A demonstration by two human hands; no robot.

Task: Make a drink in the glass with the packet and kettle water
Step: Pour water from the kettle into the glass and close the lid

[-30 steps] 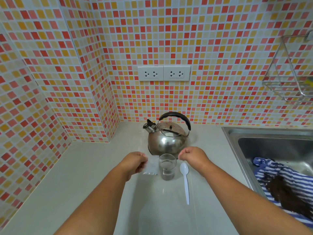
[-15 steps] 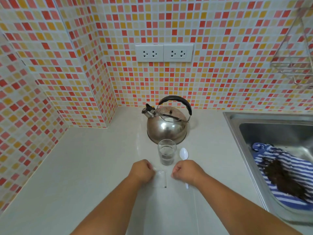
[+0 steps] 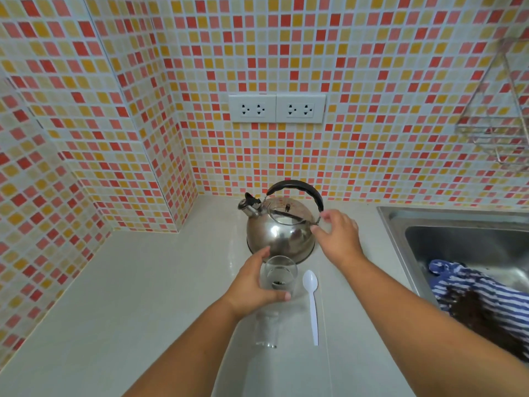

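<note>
I can read no writing anywhere; at centre frame my left hand (image 3: pixel 252 285) curls around the clear drinking glass (image 3: pixel 278 274), which holds dark granules at the bottom and stands on the pale countertop (image 3: pixel 137 296). My right hand (image 3: pixel 339 239), fingers loosely spread, touches the right base of the black handle on the shiny steel kettle (image 3: pixel 279 224) just behind the glass. The clear emptied packet (image 3: pixel 266 329) lies below the glass, left of the white plastic spoon (image 3: pixel 312 302)
</note>
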